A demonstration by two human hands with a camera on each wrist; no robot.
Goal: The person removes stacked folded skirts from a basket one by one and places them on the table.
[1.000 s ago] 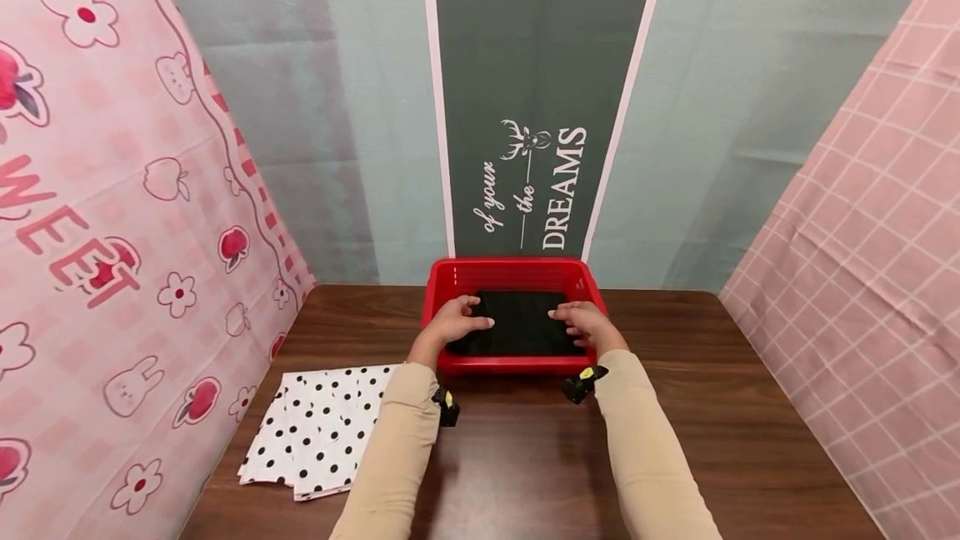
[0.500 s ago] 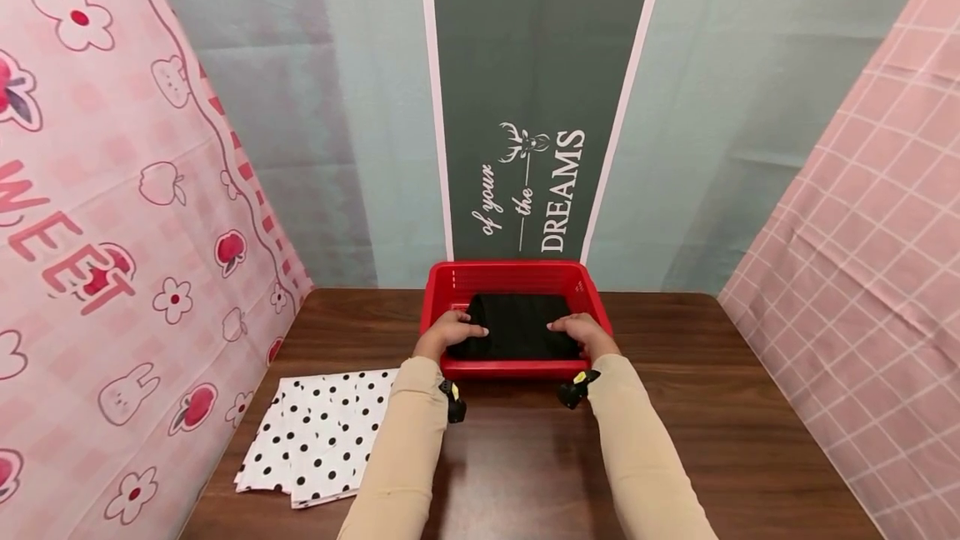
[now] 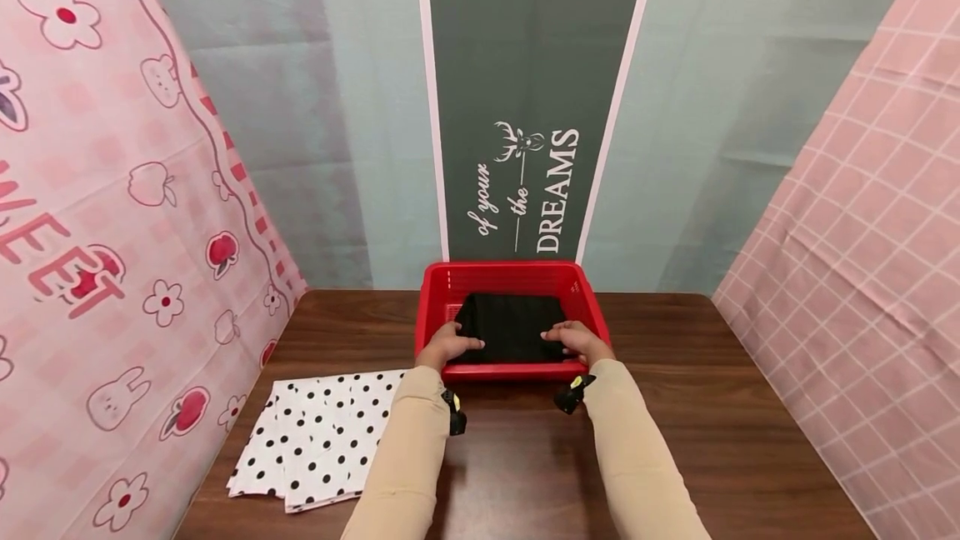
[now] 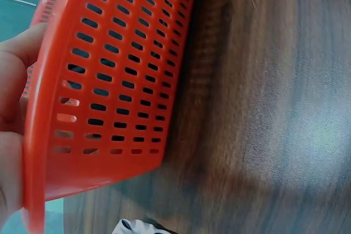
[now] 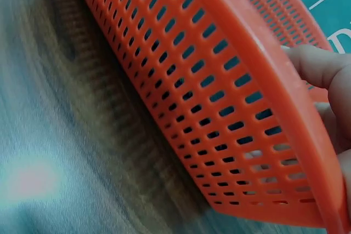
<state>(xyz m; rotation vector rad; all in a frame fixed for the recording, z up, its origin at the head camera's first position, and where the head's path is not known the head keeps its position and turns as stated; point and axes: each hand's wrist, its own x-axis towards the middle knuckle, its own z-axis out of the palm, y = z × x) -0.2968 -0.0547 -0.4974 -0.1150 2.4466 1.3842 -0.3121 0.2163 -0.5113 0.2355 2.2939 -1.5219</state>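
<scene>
A folded black cloth (image 3: 512,327) lies inside the red plastic basket (image 3: 525,371). My left hand (image 3: 447,346) holds the cloth's left side, its thumb across the top. My right hand (image 3: 579,341) holds the right side with the thumb on top; its other fingers are partly hidden. In the left wrist view, part of the left hand (image 4: 15,75) shows behind the basket rim (image 4: 34,135). Fingers of the right hand (image 5: 329,80) reach over the rim (image 5: 290,102) in the right wrist view. The cloth is hidden from both wrist cameras.
A folded white cloth with black dots (image 3: 322,436) lies on the wooden table (image 3: 720,440) to the left of the basket. Fabric hangings (image 3: 375,148) stand behind the table and along both sides.
Both hands have come down closer onto the black cloth's sides, thumbs settling on top. The cloth has shifted slightly toward me and left. The head view has shifted a little.
</scene>
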